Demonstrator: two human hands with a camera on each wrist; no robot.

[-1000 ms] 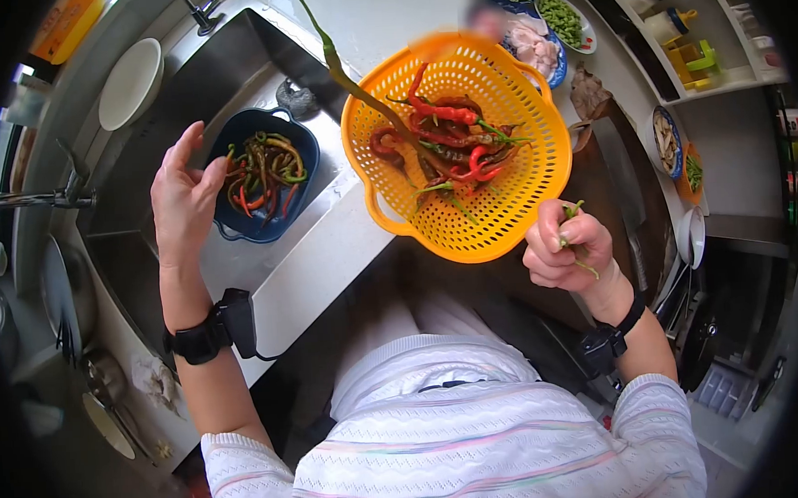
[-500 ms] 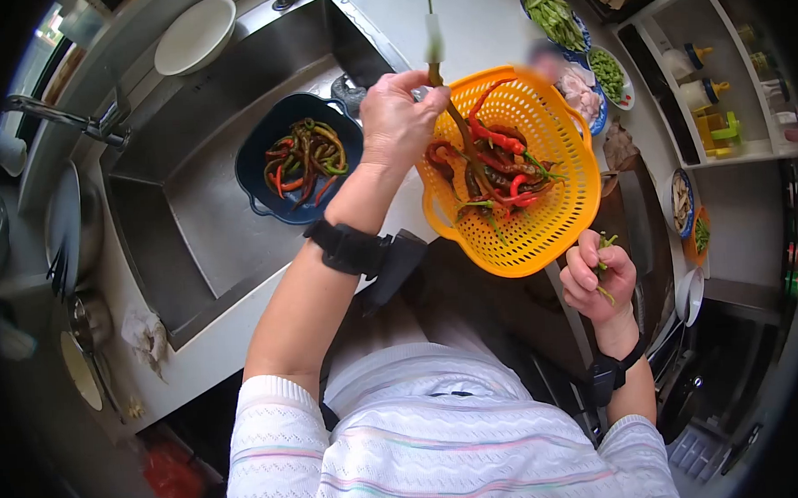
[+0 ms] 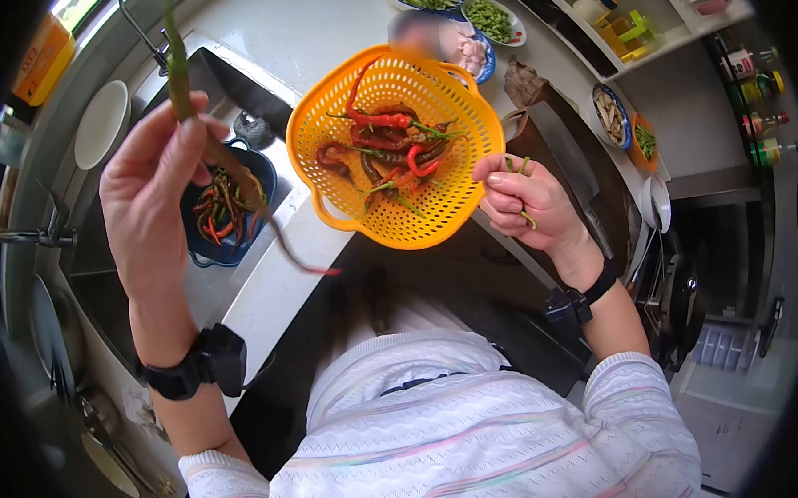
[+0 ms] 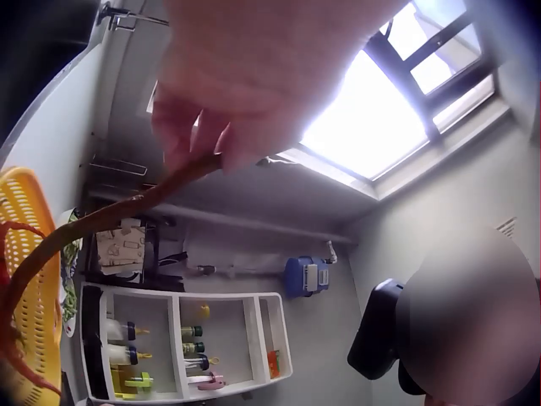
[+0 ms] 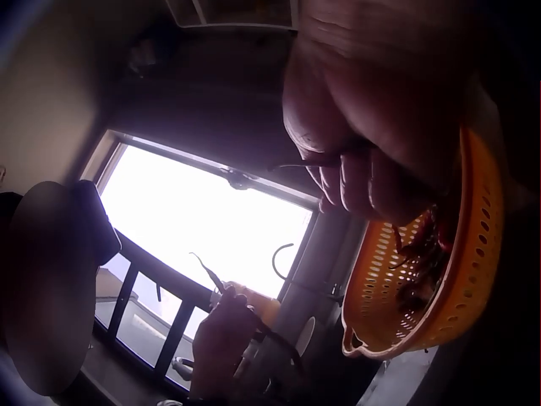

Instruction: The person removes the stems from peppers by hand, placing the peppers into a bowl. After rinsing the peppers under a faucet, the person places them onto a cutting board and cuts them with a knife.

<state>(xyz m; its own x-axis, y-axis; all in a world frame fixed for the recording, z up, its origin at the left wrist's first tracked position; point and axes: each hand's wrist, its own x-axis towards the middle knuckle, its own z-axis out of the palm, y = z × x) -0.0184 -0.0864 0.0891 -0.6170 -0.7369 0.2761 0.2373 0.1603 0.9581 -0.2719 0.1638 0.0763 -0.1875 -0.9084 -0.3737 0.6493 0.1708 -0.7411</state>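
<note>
Raised over the sink's side, my left hand (image 3: 152, 193) pinches a long brownish-red chili pepper (image 3: 252, 195) between thumb and fingers. Its green stalk end points up and its thin red tip curves down; in the left wrist view the chili pepper (image 4: 80, 227) crosses in front of the colander. Green stems (image 3: 528, 218) stick out of my curled right hand (image 3: 539, 198), which is at the right edge of a yellow colander (image 3: 398, 238). Red and dark chilies (image 3: 384, 120) lie inside the colander. Behind my left hand, a blue basin (image 3: 264, 161) contains more chilies (image 3: 222, 217).
The blue basin stands in a metal sink (image 3: 249, 73). Plates of cut green vegetables (image 3: 489, 20) and pale pieces (image 3: 471, 54) line the counter's back. A cleaver (image 3: 575, 157) lies on a dark board at right. A white plate (image 3: 102, 124) stands beyond the sink.
My left hand went from near the basin to the colander, gripped the long chili pepper there, and lifted it out to the left. My right hand keeps its hold on the stems.
</note>
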